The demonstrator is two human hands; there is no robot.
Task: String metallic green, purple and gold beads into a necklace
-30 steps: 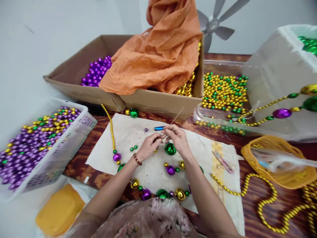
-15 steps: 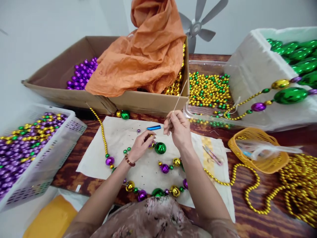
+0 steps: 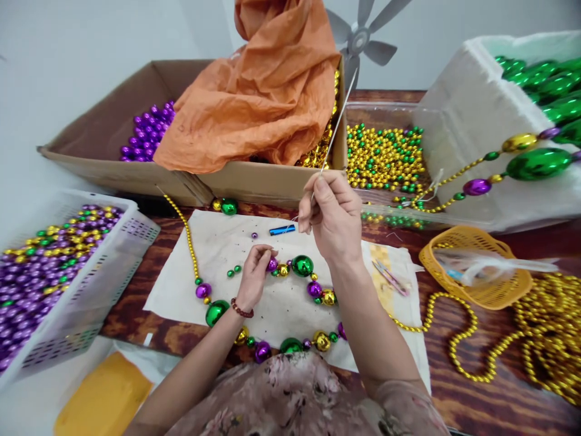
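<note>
My right hand [image 3: 334, 221] is raised over the cloth, its fingers pinched around a long thin needle [image 3: 338, 124] that points up toward the cardboard box. A fine thread shows just left of that hand. Lower down, my left hand [image 3: 253, 275] has its fingertips closed at the end of a bead strand [image 3: 302, 266], touching a purple bead [image 3: 272, 264]. The strand, with large green, gold and purple balls, curves over the white cloth [image 3: 177, 290] and passes partly behind my right forearm. A blue tube [image 3: 282, 230] and small loose green beads [image 3: 234, 271] lie near my hands.
Behind stands a cardboard box [image 3: 267, 178] with an orange cloth [image 3: 254, 109] over it. A white basket [image 3: 113, 260] of beads is at left. On the right are a clear bin [image 3: 385, 209], a foam box [image 3: 436, 115], a yellow basket [image 3: 481, 297] and gold bead strings [image 3: 549, 339].
My right hand has risen with the needle, which now points higher. My left hand has shifted slightly left and lower, and the green-ball end of the strand has come nearer the other beads.
</note>
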